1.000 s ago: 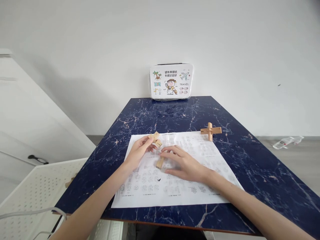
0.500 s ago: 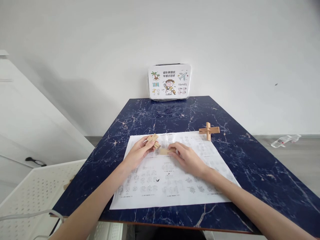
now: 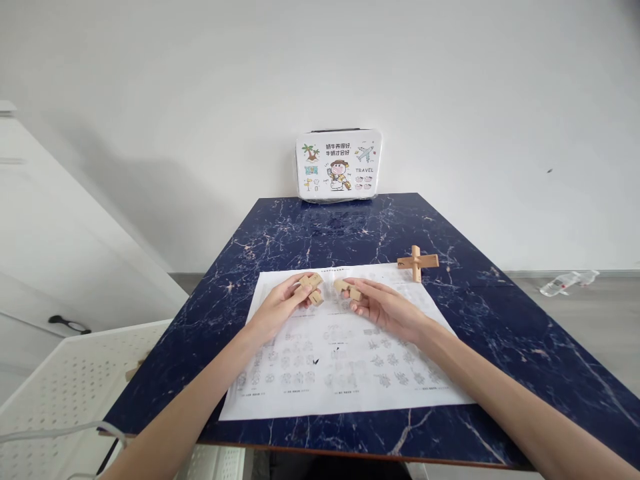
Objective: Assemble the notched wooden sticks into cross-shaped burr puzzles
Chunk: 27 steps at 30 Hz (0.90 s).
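Observation:
Pinched in the fingers of my left hand (image 3: 280, 303) are joined wooden puzzle pieces (image 3: 311, 281), light in colour, with one block sticking out toward the lower right. My right hand (image 3: 387, 307) grips a single notched wooden puzzle piece (image 3: 349, 289) from its right side. A small gap separates the two held parts, both just above the printed instruction sheet (image 3: 300, 403). The sheet carries rows of small line drawings. A wooden cross (image 3: 417, 264) of interlocked pieces rests at the sheet's far right corner, touched by neither hand. Fingertips partly cover what I hold.
The sheet lies on a dark blue marble-patterned table (image 3: 330, 233). A white cartoon-printed case (image 3: 340, 165) stands at the back against the wall. A perforated white surface (image 3: 75, 373) and a white cable (image 3: 55, 433) are at the left. A plastic bottle (image 3: 560, 284) lies on the floor at right.
My right hand has raised and turned its wooden piece, so the notch now shows. My left hand has tilted the joined pieces slightly. The cross has stayed put.

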Tool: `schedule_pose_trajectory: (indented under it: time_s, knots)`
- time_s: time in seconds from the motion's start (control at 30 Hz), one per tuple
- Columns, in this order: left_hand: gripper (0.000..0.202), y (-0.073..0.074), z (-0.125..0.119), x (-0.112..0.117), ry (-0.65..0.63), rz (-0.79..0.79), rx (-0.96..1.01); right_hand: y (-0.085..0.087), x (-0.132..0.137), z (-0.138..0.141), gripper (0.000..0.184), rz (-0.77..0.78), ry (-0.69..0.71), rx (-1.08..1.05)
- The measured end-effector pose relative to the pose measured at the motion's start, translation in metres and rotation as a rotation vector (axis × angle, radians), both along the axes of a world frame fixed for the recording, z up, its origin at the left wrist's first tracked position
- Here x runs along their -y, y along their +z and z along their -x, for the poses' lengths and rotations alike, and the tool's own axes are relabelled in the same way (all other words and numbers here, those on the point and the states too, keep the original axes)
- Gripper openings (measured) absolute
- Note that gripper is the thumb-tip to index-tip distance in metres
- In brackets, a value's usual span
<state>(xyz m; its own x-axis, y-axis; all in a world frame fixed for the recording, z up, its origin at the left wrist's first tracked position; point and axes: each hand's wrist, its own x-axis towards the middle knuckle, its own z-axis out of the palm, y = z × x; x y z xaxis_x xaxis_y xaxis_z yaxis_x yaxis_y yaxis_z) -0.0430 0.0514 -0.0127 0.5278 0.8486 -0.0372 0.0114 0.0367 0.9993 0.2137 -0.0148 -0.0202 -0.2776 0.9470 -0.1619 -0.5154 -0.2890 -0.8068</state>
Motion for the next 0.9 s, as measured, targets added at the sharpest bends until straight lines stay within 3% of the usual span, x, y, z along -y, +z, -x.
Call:
schedule_pose_trajectory:
  time_s: [0.13, 0.43, 0.6, 0.73, 0.9]
  knots:
    - [0.051, 0.0, 0.0, -0.001, 0.047, 0.042, 0.024, 0.002, 0.002, 0.001, 0.032, 0.046, 0.025, 0.025]
    - [0.051, 0.007, -0.002, 0.004, 0.01, 0.039, -0.028, -0.002, 0.002, 0.002, 0.037, -0.038, 0.063, 0.082]
    - [0.057, 0.009, -0.004, 0.011, -0.042, -0.12, -0.114, 0.002, 0.003, 0.003, 0.049, 0.018, -0.017, 0.065]
    - [0.054, 0.005, -0.004, 0.016, -0.021, -0.285, -0.189, 0.005, 0.003, 0.001, 0.058, -0.04, -0.037, 0.032]
    - [0.054, 0.011, -0.005, 0.02, -0.015, -0.471, -0.352, 0.008, 0.006, 0.002, 0.043, -0.113, -0.027, 0.112]
